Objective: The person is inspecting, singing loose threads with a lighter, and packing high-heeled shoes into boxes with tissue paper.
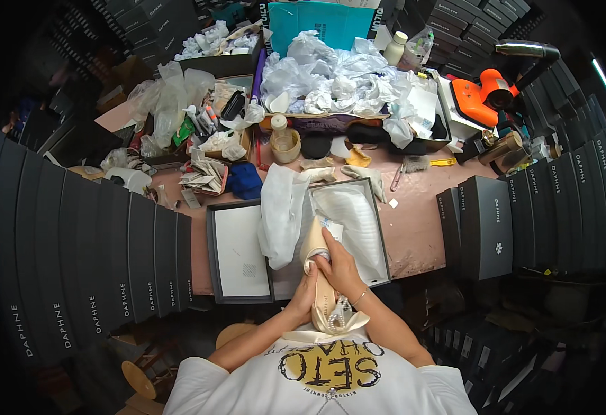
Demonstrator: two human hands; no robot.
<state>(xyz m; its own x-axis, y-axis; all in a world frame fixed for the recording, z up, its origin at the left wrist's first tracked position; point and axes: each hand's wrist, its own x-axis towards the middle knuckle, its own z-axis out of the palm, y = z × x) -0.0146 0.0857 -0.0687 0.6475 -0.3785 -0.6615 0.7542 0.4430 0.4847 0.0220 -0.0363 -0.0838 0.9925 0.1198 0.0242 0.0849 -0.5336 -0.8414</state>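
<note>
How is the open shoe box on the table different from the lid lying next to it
The open box lies to the right and holds white tissue paper, which also spills over its left edge; the lid lies to the left and shows only a bare white inside with a small mark. The box looks deeper, the lid shallower. The right hand holds the cream shoe over the box; nothing hovers over the lid. Both are rectangular with dark rims and rest on the pink table.
</note>
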